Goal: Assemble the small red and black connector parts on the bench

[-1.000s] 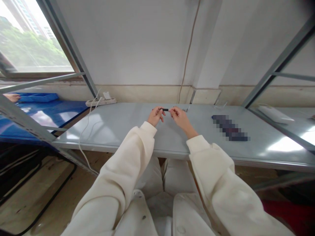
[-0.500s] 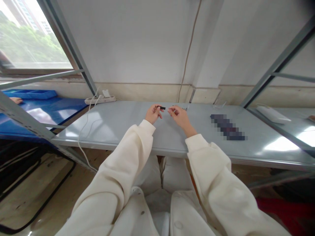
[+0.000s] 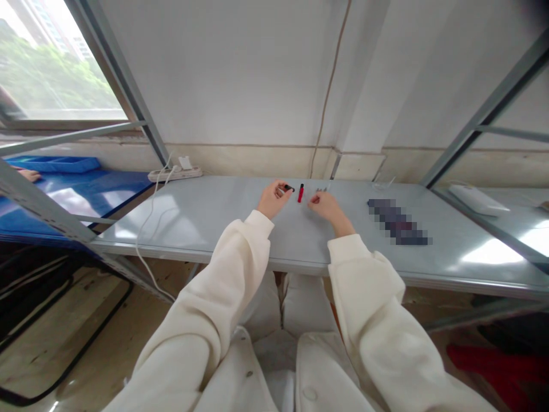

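My left hand (image 3: 273, 199) rests on the grey table (image 3: 206, 220) with its fingers pinched round a small black cap-like piece (image 3: 289, 187). Just to its right a small red stick with a dark tip (image 3: 301, 193) lies on the table between my hands. My right hand (image 3: 326, 205) sits a little right of the red stick, fingers curled and pinched; nothing shows in them. Some small metallic bits (image 3: 322, 189) lie just behind my right hand.
A blurred dark object (image 3: 398, 221) lies on the table to the right. A white power strip (image 3: 175, 174) with its cord sits at the back left. Another person's hand (image 3: 26, 174) rests on a blue surface (image 3: 77, 191) far left. A white flat thing (image 3: 474, 199) lies far right.
My hands have come apart and dropped to the table. The red stick now lies on the table between them; the black piece stays in my left hand.
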Demonstrator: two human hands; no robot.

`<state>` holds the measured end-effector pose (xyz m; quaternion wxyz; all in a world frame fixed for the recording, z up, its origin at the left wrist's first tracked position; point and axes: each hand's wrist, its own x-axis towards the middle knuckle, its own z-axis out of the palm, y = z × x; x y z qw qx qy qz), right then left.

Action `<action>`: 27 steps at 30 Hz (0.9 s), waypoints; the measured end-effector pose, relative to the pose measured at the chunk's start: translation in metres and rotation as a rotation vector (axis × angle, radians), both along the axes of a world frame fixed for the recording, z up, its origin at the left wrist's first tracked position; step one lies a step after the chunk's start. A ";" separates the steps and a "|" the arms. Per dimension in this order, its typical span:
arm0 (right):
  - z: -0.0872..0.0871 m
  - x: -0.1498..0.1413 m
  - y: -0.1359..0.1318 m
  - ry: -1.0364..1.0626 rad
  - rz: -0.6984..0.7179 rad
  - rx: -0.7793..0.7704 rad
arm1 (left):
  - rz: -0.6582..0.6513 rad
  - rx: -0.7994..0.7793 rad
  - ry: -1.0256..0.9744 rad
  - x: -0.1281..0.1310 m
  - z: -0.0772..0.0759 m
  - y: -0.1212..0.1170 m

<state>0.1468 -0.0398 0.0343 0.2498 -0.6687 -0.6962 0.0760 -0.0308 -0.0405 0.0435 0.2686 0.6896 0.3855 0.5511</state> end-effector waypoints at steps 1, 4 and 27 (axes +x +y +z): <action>0.000 0.002 0.000 -0.007 -0.014 -0.028 | 0.029 0.030 0.097 0.005 0.002 -0.001; 0.000 0.003 0.000 -0.034 -0.033 -0.069 | 0.090 0.056 0.362 0.020 0.003 0.001; -0.011 -0.002 0.000 -0.188 -0.142 -0.119 | 0.242 -0.269 0.672 0.049 -0.035 0.025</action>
